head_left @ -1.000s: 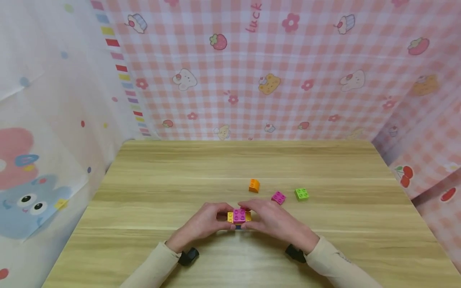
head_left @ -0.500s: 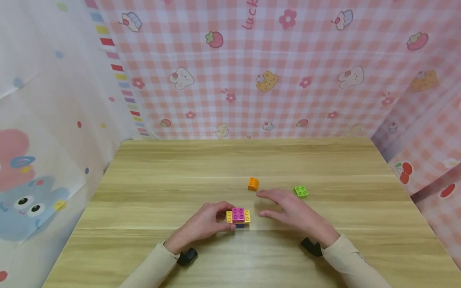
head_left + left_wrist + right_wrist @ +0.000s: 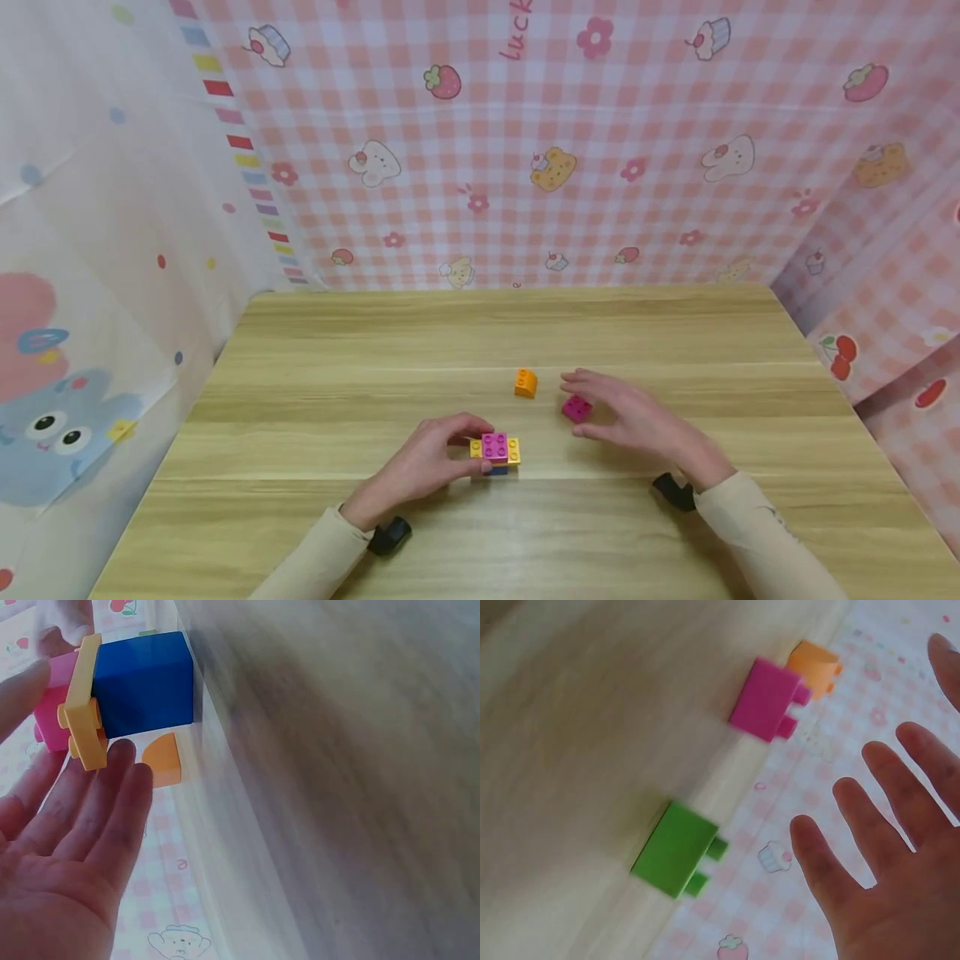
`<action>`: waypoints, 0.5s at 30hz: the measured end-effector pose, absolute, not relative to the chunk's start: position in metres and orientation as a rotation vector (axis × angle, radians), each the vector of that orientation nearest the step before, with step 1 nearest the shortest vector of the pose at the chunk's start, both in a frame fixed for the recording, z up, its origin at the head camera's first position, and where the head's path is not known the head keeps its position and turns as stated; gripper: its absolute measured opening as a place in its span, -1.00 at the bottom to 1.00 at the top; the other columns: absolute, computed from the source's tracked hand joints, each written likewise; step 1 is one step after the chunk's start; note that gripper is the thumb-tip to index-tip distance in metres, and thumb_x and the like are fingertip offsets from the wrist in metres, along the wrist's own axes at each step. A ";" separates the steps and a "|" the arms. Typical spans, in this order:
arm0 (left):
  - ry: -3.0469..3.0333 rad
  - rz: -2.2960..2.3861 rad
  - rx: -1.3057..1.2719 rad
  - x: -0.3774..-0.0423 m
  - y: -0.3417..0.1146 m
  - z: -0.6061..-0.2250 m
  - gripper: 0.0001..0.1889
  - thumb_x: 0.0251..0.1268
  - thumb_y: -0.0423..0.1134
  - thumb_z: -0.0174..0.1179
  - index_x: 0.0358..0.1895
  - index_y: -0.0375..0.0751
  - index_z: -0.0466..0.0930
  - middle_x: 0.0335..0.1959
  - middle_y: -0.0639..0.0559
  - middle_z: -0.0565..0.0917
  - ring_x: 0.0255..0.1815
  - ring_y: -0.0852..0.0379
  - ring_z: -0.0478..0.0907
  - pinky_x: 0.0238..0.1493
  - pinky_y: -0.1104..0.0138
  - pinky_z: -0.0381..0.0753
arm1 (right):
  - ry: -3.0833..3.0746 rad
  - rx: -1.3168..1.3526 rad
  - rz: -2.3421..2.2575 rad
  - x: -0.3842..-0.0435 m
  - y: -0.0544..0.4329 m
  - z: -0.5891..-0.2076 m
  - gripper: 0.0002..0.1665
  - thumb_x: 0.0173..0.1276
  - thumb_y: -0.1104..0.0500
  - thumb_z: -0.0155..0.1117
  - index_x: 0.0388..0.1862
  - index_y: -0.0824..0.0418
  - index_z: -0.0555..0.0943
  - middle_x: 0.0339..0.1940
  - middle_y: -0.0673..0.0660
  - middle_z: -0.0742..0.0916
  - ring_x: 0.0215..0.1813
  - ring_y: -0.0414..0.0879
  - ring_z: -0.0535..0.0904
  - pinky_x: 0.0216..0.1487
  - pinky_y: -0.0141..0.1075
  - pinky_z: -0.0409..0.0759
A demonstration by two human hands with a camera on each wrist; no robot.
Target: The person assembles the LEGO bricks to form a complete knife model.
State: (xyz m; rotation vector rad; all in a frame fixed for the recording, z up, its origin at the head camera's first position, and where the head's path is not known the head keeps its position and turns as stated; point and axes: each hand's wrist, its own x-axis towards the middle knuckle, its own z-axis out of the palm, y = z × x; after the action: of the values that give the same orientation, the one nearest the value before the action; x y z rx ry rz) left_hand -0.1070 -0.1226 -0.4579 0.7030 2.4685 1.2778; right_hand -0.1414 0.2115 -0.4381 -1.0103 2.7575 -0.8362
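My left hand [image 3: 420, 460] pinches a small stack of toy building bricks at its left side. The stack has a pink brick [image 3: 495, 446] on top, a yellow brick [image 3: 87, 705] across the middle and a blue brick [image 3: 146, 684] underneath. Spread fingers mark my right hand [image 3: 645, 417], which reaches over the table around a magenta brick [image 3: 576, 408]. In the right wrist view its fingers are apart from that brick, with nothing held. A green brick [image 3: 675, 849] shows there too; in the head view the right hand hides it.
An orange curved brick [image 3: 526, 383] lies on the wooden table [image 3: 337, 358] behind the stack, left of the magenta brick. A pink checked cloth [image 3: 480, 150] hangs along the table's far edge, and a pale printed cloth [image 3: 142, 208] stands at the left.
My right hand has let go of the stack and moved right and farther forward, to the magenta brick. My left hand has stayed on the stack.
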 end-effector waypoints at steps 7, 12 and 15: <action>2.500 1.307 0.724 -0.107 -0.121 -0.459 -0.62 0.28 -0.23 0.47 0.14 -0.15 0.67 0.05 0.08 0.75 0.08 0.11 0.68 0.18 0.23 0.66 | 2.733 -0.990 -0.736 -0.155 0.218 -0.442 -0.25 0.35 0.06 0.52 0.46 0.21 0.50 0.51 0.20 0.51 0.58 0.26 0.28 0.46 0.28 0.32; 2.504 1.309 0.706 -0.110 -0.118 -0.459 -0.62 0.29 -0.23 0.47 0.15 -0.16 0.67 0.05 0.06 0.75 0.09 0.11 0.68 0.18 0.23 0.66 | 2.716 -1.015 -0.650 -0.162 0.219 -0.445 -0.28 0.35 0.09 0.52 0.44 0.21 0.52 0.50 0.20 0.53 0.58 0.28 0.26 0.47 0.29 0.30; 2.503 1.303 0.683 -0.112 -0.115 -0.458 -0.62 0.29 -0.23 0.46 0.14 -0.16 0.67 0.05 0.06 0.75 0.09 0.11 0.68 0.18 0.23 0.66 | 2.723 -1.041 -0.582 -0.164 0.219 -0.447 -0.35 0.36 0.13 0.51 0.40 0.20 0.57 0.43 0.18 0.59 0.57 0.28 0.28 0.48 0.29 0.30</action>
State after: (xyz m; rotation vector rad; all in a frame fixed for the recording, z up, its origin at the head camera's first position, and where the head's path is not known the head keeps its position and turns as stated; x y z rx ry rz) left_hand -0.1118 -0.1148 -0.4580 0.6835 2.5034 1.3028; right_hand -0.1645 0.2187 -0.4466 -1.0413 2.7230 -0.5824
